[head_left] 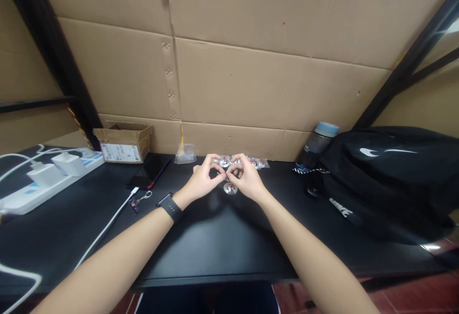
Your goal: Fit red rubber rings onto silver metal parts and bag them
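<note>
my left hand [205, 176]: middle of the frame, thumb and forefinger curled into a pinch; whether they grip anything, i cannot tell.
my right hand [248, 180]: just right of it, pinched likewise; grip unclear.
shiny silver round disc with red centre [230, 189]: just below frame centre, under my fingertips.
clear plastic packets [264, 163]: row behind.

White swoosh [366, 152] on black bag [398, 185]; "NIKE" on its strap [353, 217]; carton label [120, 153] too small to read.
</note>
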`<state>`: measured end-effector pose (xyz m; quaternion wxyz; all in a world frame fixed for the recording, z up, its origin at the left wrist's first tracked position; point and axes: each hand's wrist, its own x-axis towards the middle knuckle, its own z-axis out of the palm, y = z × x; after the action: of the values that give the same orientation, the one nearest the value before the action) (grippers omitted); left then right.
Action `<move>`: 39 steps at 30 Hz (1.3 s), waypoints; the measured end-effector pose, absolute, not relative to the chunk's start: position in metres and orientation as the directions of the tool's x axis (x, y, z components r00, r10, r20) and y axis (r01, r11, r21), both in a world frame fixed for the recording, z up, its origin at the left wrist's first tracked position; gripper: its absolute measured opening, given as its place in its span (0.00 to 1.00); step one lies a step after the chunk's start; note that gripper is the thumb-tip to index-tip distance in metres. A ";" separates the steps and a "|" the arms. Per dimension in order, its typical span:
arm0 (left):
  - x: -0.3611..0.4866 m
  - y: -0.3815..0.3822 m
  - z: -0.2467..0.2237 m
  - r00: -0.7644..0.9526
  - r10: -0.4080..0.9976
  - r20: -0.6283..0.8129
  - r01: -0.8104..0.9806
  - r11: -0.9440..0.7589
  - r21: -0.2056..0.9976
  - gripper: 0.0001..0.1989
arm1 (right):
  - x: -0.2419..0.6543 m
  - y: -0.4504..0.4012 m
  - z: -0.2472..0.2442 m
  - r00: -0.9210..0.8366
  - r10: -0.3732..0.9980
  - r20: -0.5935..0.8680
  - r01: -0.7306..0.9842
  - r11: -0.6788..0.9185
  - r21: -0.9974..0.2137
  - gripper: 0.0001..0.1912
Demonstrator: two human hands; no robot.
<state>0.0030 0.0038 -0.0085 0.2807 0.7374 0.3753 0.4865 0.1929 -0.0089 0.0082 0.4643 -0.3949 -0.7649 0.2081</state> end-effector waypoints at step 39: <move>-0.059 0.054 -0.034 0.390 0.891 0.233 0.877 -0.436 0.202 0.21 | 0.229 0.021 -0.007 -0.575 0.762 0.297 0.645 0.646 -0.408 0.18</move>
<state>-0.0586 0.0537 -0.0340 0.0229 0.8333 0.5303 0.1544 0.2289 0.0206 -0.0072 0.2278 -0.4007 -0.8781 0.1282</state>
